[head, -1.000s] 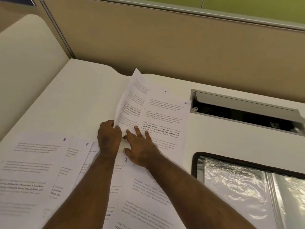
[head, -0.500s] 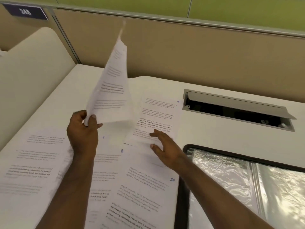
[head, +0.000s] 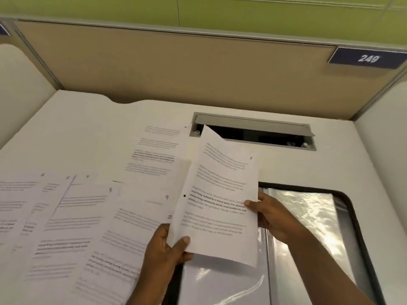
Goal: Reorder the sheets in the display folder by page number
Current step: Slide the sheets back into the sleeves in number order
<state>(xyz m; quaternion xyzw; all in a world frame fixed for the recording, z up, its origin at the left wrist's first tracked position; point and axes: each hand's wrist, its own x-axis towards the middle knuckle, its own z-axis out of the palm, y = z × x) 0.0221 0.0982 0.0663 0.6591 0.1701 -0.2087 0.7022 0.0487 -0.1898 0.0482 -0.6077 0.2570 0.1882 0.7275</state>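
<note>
The table (head: 88,128) is a white surface with a curved notch in its far edge and a grey cable hatch (head: 253,130) set into it, lid open. Lying flat on it at left and centre are overlapping printed sheets with handwritten numbers: sheet 5 (head: 19,194), sheet 6 (head: 52,194), sheet 7 (head: 86,179), sheet 8 (head: 83,216), sheet 9 (head: 141,208) and, farther back, sheet 4 (head: 158,150) (its numeral is faint). At right lies the open display folder (head: 308,216), black-edged, its glossy sleeves reflecting light.
</note>
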